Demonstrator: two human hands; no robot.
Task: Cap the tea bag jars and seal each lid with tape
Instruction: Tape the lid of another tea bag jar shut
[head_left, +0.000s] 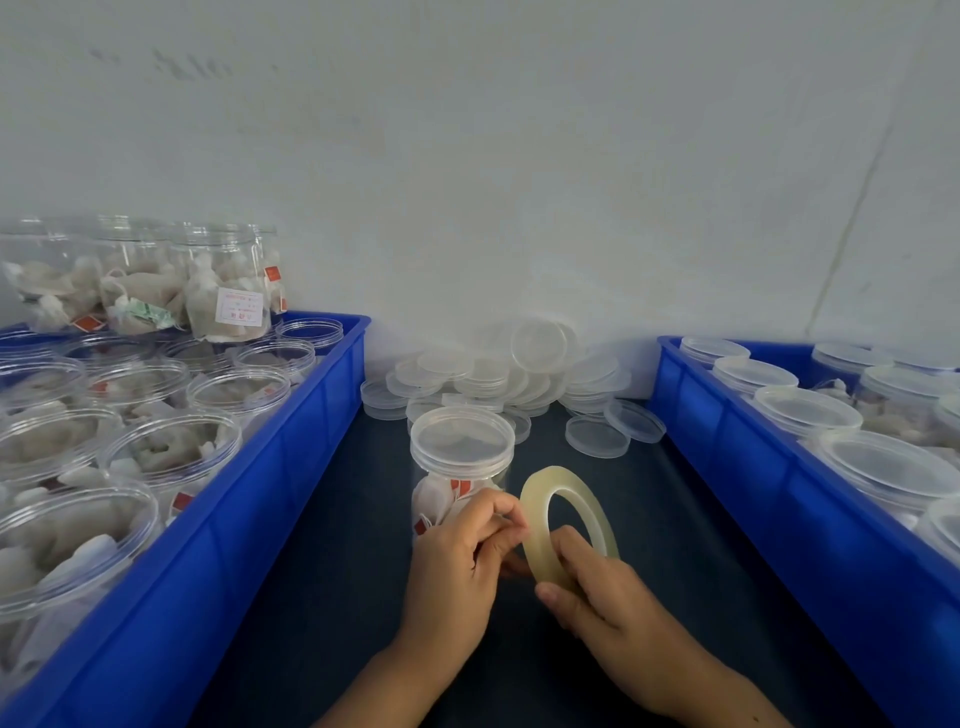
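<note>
I see the capped jar (460, 467) standing upright at frame center on the dark table (322, 597): clear plastic w/ a translucent lid (461, 439) on top, white tea bags w/ red tags inside, its lower part hidden behind my left hand (457, 556). Right hand (592, 587) grips 1 pale yellowish tape roll (569, 522) held on edge just right of the jar, thumb & fingers clamped on its lower rim, while left-hand fingertips pinch together at the roll's left edge. 2 blue bins: the left bin (291, 467) at frame left holds open jars, 4 more stacked at its far end; the right bin (727, 431) holds capped ones; a pile of loose lids (519, 374) at upper center, too many to count.
</note>
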